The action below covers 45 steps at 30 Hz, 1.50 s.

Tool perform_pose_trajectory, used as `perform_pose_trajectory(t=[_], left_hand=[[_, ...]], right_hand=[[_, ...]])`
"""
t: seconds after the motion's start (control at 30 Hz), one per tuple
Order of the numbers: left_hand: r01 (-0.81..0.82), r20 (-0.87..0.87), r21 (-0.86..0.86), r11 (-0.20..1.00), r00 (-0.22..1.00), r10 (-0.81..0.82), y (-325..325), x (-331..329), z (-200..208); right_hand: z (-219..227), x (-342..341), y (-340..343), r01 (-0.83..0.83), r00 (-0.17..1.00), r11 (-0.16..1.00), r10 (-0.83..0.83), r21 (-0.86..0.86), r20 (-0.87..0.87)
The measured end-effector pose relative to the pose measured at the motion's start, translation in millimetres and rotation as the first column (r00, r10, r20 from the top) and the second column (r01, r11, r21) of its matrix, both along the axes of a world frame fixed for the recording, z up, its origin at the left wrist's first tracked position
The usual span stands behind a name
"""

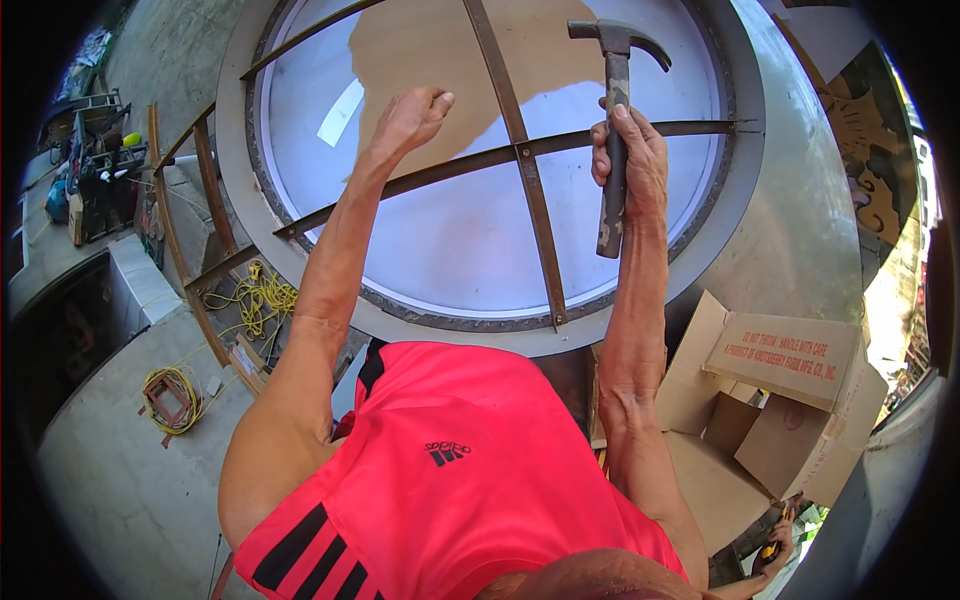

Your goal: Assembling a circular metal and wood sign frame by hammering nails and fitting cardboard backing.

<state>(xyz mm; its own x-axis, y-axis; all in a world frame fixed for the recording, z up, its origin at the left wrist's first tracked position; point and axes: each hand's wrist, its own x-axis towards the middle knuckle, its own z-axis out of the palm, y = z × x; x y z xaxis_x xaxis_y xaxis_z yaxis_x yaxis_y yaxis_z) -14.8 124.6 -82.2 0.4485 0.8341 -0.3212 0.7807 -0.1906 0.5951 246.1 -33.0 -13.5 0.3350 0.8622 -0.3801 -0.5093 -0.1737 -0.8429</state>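
My right hand (645, 165) grips a claw hammer (616, 190) by its dark, worn handle, with the head pointing away from me and the claw to the right. My left hand (410, 120) is closed, held over a large round frame (237, 130). Anything inside its fingers is hidden. Within the frame's wide grey rim lies a whitish panel (455, 245) with a tan patch (410, 55) on its far part. Rusty flat metal bars (523, 150) cross over the panel, and the hammer is above one of them.
An opened cardboard box (780, 350) stands at the right. Another person's hand (783, 540) holds a yellow-and-black tool at lower right. Yellow cord (255, 300) lies tangled at the left, near a cord reel (172, 400). Curved rusty bars (175, 235) extend left of the frame.
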Motion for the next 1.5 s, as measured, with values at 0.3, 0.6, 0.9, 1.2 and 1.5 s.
perform_pose_trajectory(t=[0.3,0.6,0.9,1.2,1.5], left_hand=[[-0.135,0.124,-0.050,0.990,0.982,0.140,-67,-25,8],[-0.019,0.536,-0.577,0.817,0.745,0.396,-28,40,9],[-0.061,0.511,-0.627,0.776,0.720,0.469,-9,80,-12],[-0.046,0.500,-0.506,0.862,0.798,0.337,-2,94,-35],[-0.064,0.538,-0.402,0.913,0.791,0.292,2,95,-38]], right_hand=[[-2,17,-70,0.058,0.989,0.997,-0.050,0.056,-0.138],[5,2,-130,0.071,0.972,0.995,-0.054,0.066,-0.227],[15,-20,-188,0.182,0.955,0.979,-0.155,0.091,-0.252],[21,-35,-218,0.279,0.930,0.958,-0.254,0.063,-0.266],[23,-46,-217,0.303,0.932,0.953,-0.289,0.030,-0.218]])
